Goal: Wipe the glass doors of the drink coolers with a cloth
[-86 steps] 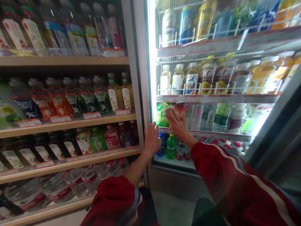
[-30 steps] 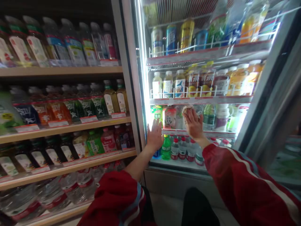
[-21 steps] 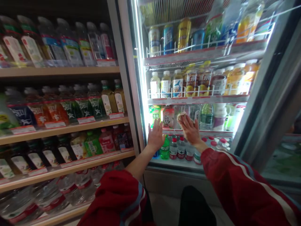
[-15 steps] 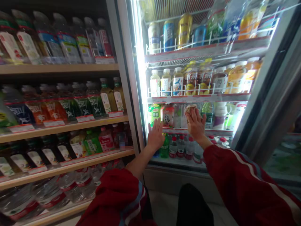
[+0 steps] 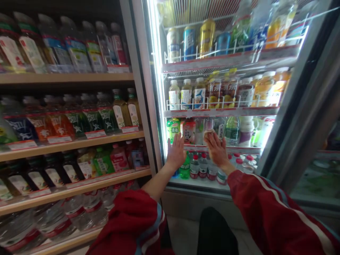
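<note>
Down and to the left went the right hand [image 5: 217, 151] since half a second earlier, fingers stretched flat over a pale cloth [image 5: 208, 132] that peeked out at its fingertips, level with the fridge's shelf rail [image 5: 239, 149]. Just beside it the left hand [image 5: 175, 153] stood open, palm forward. Most of the cloth was hidden; only "WAVE" on a clear bottle [image 5: 221, 128] read plainly.
</note>
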The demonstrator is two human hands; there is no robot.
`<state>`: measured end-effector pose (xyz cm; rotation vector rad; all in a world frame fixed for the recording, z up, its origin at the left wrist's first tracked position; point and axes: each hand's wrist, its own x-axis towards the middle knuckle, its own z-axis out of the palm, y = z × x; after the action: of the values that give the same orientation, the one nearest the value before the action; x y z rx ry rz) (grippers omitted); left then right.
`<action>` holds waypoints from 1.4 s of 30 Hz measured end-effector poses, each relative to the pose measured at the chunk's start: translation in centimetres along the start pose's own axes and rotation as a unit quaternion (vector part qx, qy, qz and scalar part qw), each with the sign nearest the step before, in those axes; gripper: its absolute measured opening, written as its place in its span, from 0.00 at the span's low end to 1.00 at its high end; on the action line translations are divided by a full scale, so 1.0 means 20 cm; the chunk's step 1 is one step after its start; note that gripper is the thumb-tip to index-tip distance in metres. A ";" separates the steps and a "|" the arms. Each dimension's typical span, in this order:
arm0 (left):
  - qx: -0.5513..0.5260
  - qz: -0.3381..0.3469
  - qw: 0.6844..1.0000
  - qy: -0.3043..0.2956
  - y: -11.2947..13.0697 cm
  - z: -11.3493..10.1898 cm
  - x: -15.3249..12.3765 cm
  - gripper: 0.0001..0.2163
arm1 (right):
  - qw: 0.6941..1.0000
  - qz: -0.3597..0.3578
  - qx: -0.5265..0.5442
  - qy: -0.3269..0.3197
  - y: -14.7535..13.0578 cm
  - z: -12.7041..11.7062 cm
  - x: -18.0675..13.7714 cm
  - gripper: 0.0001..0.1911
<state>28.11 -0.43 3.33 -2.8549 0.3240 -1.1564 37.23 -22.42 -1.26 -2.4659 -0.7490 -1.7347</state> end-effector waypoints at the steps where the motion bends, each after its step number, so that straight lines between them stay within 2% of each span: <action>1: 0.000 0.002 1.000 0.000 0.00 0.00 0.00 0.30 | 1.000 0.001 0.004 0.000 0.01 0.00 0.01 0.25; 5: -0.003 0.008 1.000 -0.001 0.02 0.03 0.01 0.30 | 0.995 0.088 -0.003 0.047 0.06 0.00 0.09 0.25; 7: -0.006 0.010 1.000 -0.002 0.04 0.05 0.01 0.30 | 0.994 0.101 -0.009 0.050 0.05 -0.01 0.11 0.25; 12: -0.016 0.019 1.000 -0.012 0.05 0.07 0.01 0.30 | 0.999 -0.012 0.006 -0.036 -0.03 -0.03 0.07 0.25; 18: -0.004 -0.005 1.000 -0.017 -0.02 0.10 -0.04 0.31 | 0.999 0.020 0.027 -0.014 -0.07 -0.02 0.19 0.25; 26: -0.007 -0.025 0.999 -0.028 -0.07 0.07 -0.09 0.30 | 0.999 0.000 0.040 -0.028 -0.14 -0.01 0.19 0.26; 33: -0.018 -0.035 0.999 -0.020 -0.12 0.08 -0.08 0.32 | 0.999 -0.027 0.016 -0.003 -0.22 0.01 0.27 0.24; 37: -0.009 -0.041 0.999 -0.019 -0.15 0.08 -0.08 0.31 | 0.998 -0.042 0.042 -0.021 -0.31 0.04 0.30 0.25; 42: -0.007 -0.051 0.998 -0.028 -0.19 0.06 -0.10 0.30 | 0.989 -0.107 0.081 -0.067 -0.40 0.07 0.25 0.28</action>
<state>28.31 3.72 1.59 -2.9410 0.1852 -1.0914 36.58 -13.11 0.83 -2.4881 -1.1570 -1.5057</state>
